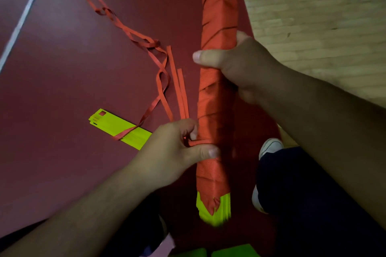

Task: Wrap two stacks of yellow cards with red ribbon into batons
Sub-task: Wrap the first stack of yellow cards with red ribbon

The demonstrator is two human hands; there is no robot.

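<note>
Right hand (236, 62) grips the wrapped baton (219, 2) higher up; left hand (173, 152) pinches ribbon (175, 78) against it.

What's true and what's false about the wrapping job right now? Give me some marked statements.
The right hand holds the long baton wrapped in red ribbon. True.
The baton's near end is fully wrapped. False: bare yellow card ends stick out.
A second flat stack of yellow cards lies on the dark red mat. True.
The left hand rests idle on the mat. False: it pinches the loose red ribbon tail against the baton.
</note>
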